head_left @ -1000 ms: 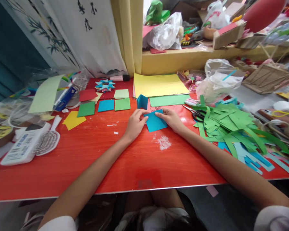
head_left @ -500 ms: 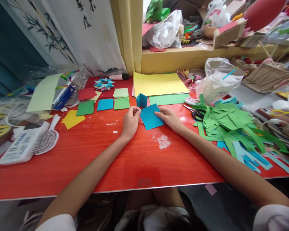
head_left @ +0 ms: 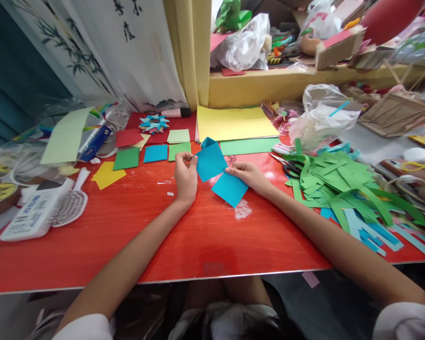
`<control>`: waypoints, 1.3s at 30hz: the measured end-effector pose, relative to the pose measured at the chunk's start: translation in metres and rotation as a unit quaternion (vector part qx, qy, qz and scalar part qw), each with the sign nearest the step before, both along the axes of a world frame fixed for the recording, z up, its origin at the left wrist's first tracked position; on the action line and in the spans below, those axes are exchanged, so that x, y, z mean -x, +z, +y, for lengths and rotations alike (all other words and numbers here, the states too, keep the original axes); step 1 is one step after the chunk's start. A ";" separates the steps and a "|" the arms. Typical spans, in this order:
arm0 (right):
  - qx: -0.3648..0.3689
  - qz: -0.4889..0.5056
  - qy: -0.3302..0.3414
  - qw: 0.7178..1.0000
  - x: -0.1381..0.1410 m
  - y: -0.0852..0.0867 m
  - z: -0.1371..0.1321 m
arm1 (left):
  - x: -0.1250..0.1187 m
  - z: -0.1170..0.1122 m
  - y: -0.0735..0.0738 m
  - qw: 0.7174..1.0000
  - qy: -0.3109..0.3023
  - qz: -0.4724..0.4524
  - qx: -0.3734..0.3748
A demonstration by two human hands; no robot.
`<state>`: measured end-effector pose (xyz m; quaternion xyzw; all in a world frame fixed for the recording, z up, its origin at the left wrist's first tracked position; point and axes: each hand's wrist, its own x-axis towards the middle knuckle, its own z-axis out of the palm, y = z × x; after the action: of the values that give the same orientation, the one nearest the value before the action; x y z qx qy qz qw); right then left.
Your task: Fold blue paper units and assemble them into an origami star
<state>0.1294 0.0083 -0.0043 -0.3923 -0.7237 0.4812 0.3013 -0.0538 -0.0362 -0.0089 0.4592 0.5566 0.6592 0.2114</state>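
Spreading beneath both forearms, the red bench [head_left: 184, 250] carries everything within reach. Largest on it is the heap of green paper strips [head_left: 343, 182], well to the right of the right hand [head_left: 250, 175]. Beyond the hands lies a yellow sheet [head_left: 235, 123], with a green sheet showing along its near edge. Far to the left of the left hand [head_left: 186, 177], a white container [head_left: 31, 212] lies next to a white hairbrush [head_left: 69, 208].

Both hands are partly curled, thumbs against fingers. The left one grips the left edge of the upper blue square [head_left: 210, 162], raised between the two hands. The right one pinches the top corner of the lower blue square [head_left: 230, 190], which hangs nearer the person; its fingertips meet the upper square's right corner, though whether they grip that too I cannot tell.

Smaller again, a yellow paper piece [head_left: 108, 175] lies left of the left hand, and black-handled scissors [head_left: 286, 164] rest between the right hand and the strips. A folded blue piece [head_left: 207, 141] peeks out just behind the upper square. Smallest are clear bits [head_left: 242, 209], on the near side of the right hand, beside the lower square's bottom corner.
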 end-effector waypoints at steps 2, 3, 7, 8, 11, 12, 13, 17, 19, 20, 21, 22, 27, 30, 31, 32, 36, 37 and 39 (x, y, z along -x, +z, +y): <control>-0.009 0.000 0.008 1.000 0.001 -0.001 0.000 | -0.001 -0.001 0.002 1.000 -0.016 -0.018 -0.004; -0.017 -0.002 0.014 1.000 0.001 -0.002 0.001 | -0.002 -0.002 0.003 0.999 -0.025 -0.025 -0.004; -0.055 -0.042 0.034 0.997 0.001 -0.005 0.002 | -0.005 -0.005 0.006 0.999 -0.049 -0.024 -0.007; -0.068 -0.058 0.034 0.995 0.001 -0.006 0.002 | -0.005 -0.005 0.006 0.999 -0.049 -0.020 -0.009; -0.122 -0.112 0.025 0.986 0.001 -0.005 0.001 | -0.005 -0.005 0.005 0.999 -0.044 -0.015 -0.017; -0.138 -0.132 0.025 0.981 0.002 -0.005 0.000 | -0.005 -0.005 0.005 0.999 -0.045 -0.016 -0.020; -0.150 -0.150 0.027 0.977 0.002 -0.003 -0.001 | -0.004 -0.005 0.005 0.998 -0.047 -0.019 -0.021; -0.129 -0.161 0.081 0.975 0.002 0.004 -0.008 | -0.004 -0.005 0.006 0.997 -0.062 -0.038 -0.019; -0.107 -0.112 0.106 0.982 0.002 0.006 -0.012 | -0.005 -0.005 0.007 0.996 -0.066 -0.049 -0.018; -0.100 -0.081 0.106 0.986 0.002 0.006 -0.013 | -0.005 -0.005 0.007 0.996 -0.066 -0.049 -0.018; -0.092 -0.050 0.096 0.990 0.003 0.005 -0.015 | -0.006 -0.005 0.007 0.997 -0.062 -0.041 -0.018; -0.081 -0.020 0.079 0.993 0.004 0.004 -0.016 | -0.006 -0.006 0.008 0.998 -0.053 -0.023 -0.020; 0.005 0.117 0.008 0.993 0.009 -0.001 -0.021 | -0.009 -0.013 0.008 0.981 -0.019 0.183 -0.067; 0.023 0.168 -0.015 0.985 0.011 0.000 -0.022 | -0.007 -0.016 0.009 0.923 -0.027 0.355 -0.144; 0.035 0.185 -0.023 0.982 0.011 0.000 -0.022 | -0.006 -0.017 0.009 0.893 -0.036 0.415 -0.169; 0.051 0.204 -0.029 0.977 0.011 -0.001 -0.022 | -0.005 -0.017 0.010 0.860 -0.049 0.472 -0.188; 0.127 0.266 -0.049 0.954 0.010 -0.005 -0.018 | -0.004 -0.018 0.011 0.761 -0.092 0.601 -0.226; 0.139 0.274 -0.053 0.950 0.009 -0.006 -0.017 | -0.005 -0.018 0.011 0.754 -0.097 0.607 -0.229; 0.149 0.280 -0.049 0.947 0.009 -0.007 -0.016 | -0.006 -0.017 0.010 0.749 -0.108 0.611 -0.232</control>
<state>0.1204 -0.0081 -0.0114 -0.3170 -0.5103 0.6587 0.4531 -0.0480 -0.0533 0.0015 0.8559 0.3438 0.3194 -0.2172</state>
